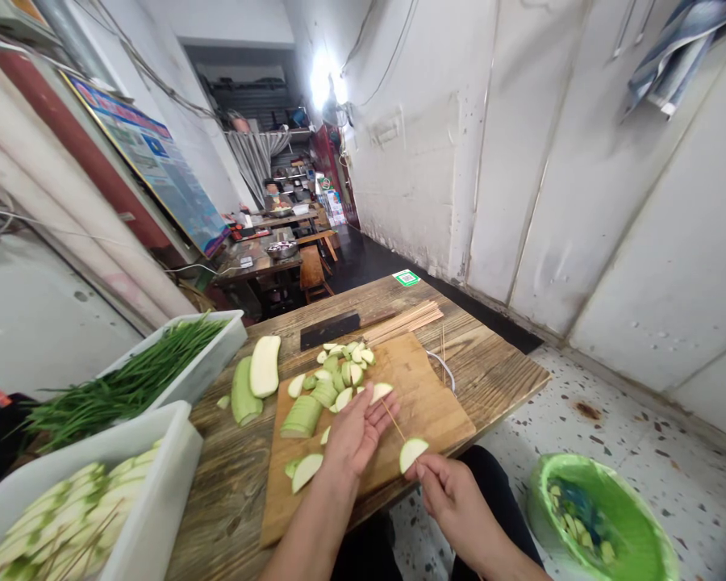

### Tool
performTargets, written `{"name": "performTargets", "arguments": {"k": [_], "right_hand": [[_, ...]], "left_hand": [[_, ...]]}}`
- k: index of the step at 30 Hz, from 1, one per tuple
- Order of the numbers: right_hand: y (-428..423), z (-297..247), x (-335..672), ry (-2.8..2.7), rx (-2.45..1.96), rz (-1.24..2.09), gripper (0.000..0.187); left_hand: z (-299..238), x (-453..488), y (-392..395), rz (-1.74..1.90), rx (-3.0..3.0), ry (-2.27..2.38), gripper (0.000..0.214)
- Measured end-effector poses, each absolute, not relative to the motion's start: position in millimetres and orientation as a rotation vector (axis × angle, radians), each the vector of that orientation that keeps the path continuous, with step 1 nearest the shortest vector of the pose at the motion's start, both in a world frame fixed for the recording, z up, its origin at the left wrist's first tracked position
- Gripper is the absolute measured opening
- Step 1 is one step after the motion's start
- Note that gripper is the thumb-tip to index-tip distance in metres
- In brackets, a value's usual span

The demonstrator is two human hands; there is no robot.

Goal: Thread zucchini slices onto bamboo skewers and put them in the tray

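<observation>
My right hand (456, 496) is closed in a pinch at the lower edge of a half-round zucchini slice (412, 454). A thin wooden skewer (394, 420) runs from that slice up towards my left hand (356, 428). My left hand is turned palm up over the cutting board (441, 403), with another pale zucchini slice (382, 392) between its thumb and fingers. Beyond and left of it lie cut slices (302, 415) and a heap of smaller pieces (348, 359). A half slice (306, 472) rests near my left forearm.
Peeled zucchini (264, 365) lies left of the board. A cleaver (330, 329) and a bundle of skewers (405, 321) lie behind it. At left stand tubs of green stalks (237, 332) and skewered slices (178, 452). A green lined bin (641, 524) stands on the floor at right.
</observation>
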State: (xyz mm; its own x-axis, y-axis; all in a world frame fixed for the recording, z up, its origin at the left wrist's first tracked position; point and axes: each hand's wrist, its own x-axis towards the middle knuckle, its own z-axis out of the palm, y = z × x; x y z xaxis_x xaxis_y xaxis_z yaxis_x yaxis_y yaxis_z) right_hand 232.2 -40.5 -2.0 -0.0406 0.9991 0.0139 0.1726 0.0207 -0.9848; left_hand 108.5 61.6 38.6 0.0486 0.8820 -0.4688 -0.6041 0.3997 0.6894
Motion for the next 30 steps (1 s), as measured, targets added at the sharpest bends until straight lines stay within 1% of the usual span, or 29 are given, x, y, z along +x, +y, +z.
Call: {"name": "performTargets", "arguments": {"k": [4, 19, 27, 30], "right_hand": [[-39.8, -1.4, 231.1, -1.373, -1.304, 1.141, 0.031], [-33.9, -0.8, 219.7, -1.42, -1.326, 0.984, 0.031], [-27.9, 1.0, 218.9, -1.41, -1.326, 0.962, 0.031], [-25.9, 2.3, 218.4, -1.398, -1.296, 0.965, 0.03]], "left_hand": [[32.9, 109.4, 62.6, 1.196, 0.392, 1.014, 0.001], [34.5, 114.4, 63.6, 1.23, 0.37, 1.042, 0.003], [33.1, 116.2, 64.3, 1.233, 0.374, 1.027, 0.006], [40.0, 112.8, 66.4, 1.211, 0.348, 0.998, 0.002]]}}
